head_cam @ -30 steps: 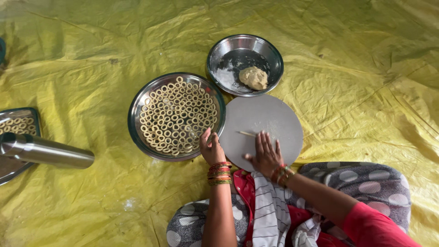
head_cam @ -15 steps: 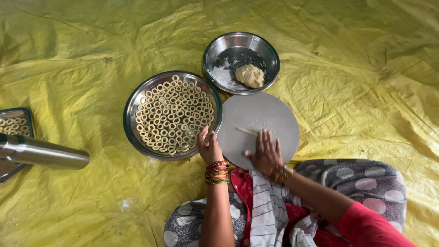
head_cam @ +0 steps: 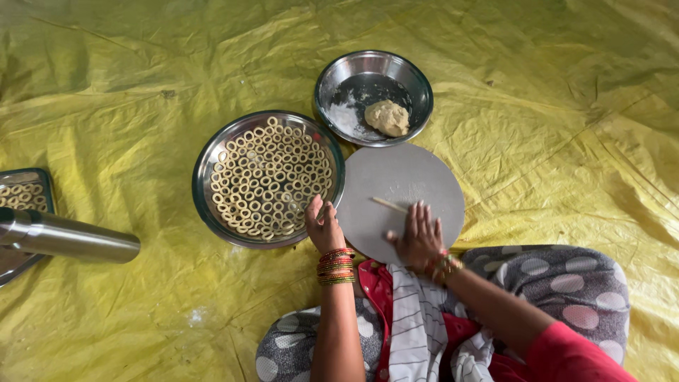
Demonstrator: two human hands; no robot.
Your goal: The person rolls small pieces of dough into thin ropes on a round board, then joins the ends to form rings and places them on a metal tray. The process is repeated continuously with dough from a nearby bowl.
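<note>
Seen from the head camera, a round grey board (head_cam: 400, 198) is set on the yellow sheet (head_cam: 141, 85) just in front of the knees, presumably so that dough can be rolled within easy reach. The right hand (head_cam: 419, 237) is laid flat on the near part of the board, fingers spread and open, closed around nothing; a thin strip of dough (head_cam: 390, 205) lies just beyond its fingertips, and whether it is touched cannot be told. The left hand (head_cam: 323, 226) is rested at the board's left edge, where that edge meets the rim of the steel plate (head_cam: 205, 166); its fingers are loosely curled, and nothing can be seen held in them.

The plate is filled with dough rings (head_cam: 269, 180) packed in one layer, with little room left. A steel bowl (head_cam: 417, 81) is placed at the board's far edge, with a lump of dough (head_cam: 387, 117) inside. Far to the left, a steel cylinder (head_cam: 71, 237) and a tray (head_cam: 25, 191) are kept well apart. Open sheet is left to the right.
</note>
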